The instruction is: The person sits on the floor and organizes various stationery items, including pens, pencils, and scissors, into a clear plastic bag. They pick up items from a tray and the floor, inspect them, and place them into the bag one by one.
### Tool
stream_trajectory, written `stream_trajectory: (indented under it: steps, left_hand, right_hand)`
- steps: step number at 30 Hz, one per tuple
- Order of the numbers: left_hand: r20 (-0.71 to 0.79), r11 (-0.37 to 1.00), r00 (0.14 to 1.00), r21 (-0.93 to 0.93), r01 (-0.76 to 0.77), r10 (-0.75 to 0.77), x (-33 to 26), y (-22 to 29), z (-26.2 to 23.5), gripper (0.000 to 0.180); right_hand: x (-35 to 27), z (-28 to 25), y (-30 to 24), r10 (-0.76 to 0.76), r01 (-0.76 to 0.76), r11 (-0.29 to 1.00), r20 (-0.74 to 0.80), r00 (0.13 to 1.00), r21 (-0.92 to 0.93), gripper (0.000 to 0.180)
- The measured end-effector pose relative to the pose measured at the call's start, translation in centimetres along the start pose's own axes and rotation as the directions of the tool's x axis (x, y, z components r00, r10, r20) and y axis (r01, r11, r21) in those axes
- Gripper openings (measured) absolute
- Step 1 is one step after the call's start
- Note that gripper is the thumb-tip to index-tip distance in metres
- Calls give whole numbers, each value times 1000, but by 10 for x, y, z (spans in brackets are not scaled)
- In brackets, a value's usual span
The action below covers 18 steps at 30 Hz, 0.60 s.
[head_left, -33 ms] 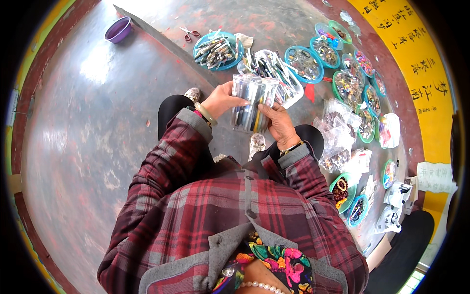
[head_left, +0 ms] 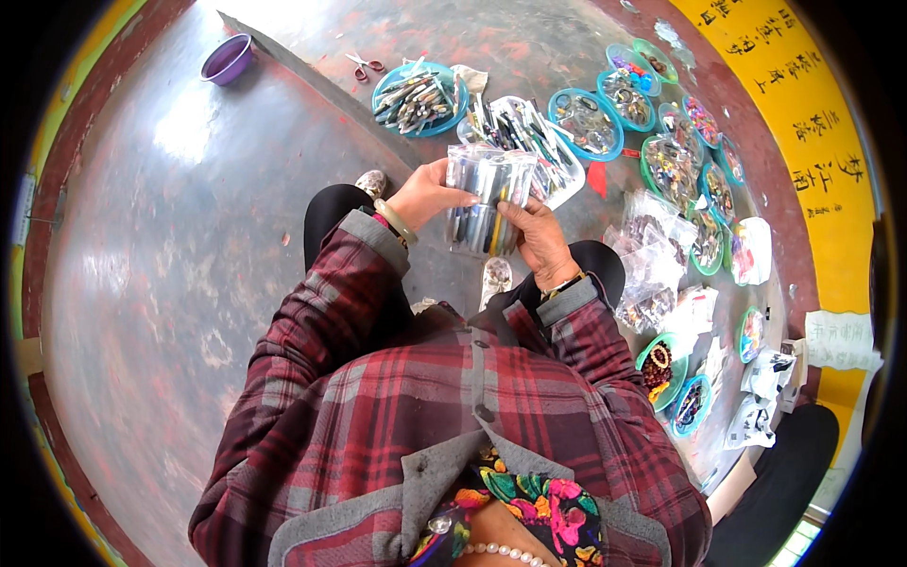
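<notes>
A clear plastic bag of pens point(head_left: 487, 213) is held up between my two hands, above the floor in front of my knees. My left hand point(head_left: 424, 200) grips its left edge, thumb lying across the front. On the other side my right hand point(head_left: 540, 234) pinches the lower right part, its thumb pressed on the plastic. Just beyond the bag stands a white tray point(head_left: 574, 187) heaped with pens. A blue basin point(head_left: 463, 99) full of pens is to the left of that tray. The fingers behind the bag are hidden.
Scissors point(head_left: 363, 67) lie near the blue basin, and a purple basin point(head_left: 227, 60) sits far left. Rightward, several baskets of small items point(head_left: 622, 142) and clear bags point(head_left: 652, 250) cover the floor. A green basin point(head_left: 676, 378) with beads is near my right knee. A dark-clothed leg point(head_left: 789, 482) shows lower right.
</notes>
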State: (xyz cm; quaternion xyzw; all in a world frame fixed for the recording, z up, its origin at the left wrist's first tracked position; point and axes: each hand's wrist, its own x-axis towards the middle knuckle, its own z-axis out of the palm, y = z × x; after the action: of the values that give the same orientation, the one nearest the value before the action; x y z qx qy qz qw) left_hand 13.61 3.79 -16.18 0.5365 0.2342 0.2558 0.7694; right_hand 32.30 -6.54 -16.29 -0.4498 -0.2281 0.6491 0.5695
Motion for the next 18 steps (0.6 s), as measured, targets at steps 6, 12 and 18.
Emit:
stream_trajectory:
  steps: [6, 12, 18]
  left_hand:
    - [102, 985, 991, -160, -67, 84, -9, 17, 13, 54]
    - [199, 992, 972, -45, -119, 126, -5, 23, 19, 61]
    - [75, 997, 995, 53, -64, 60, -11, 24, 18, 39]
  right_hand:
    - [-6, 0, 5, -154, 156, 988, 84, 984, -18, 23]
    - [-10, 4, 9, -139, 144, 989, 122, 983, -33, 25]
    - [-6, 4, 9, -100, 101, 995, 115, 988, -4, 23]
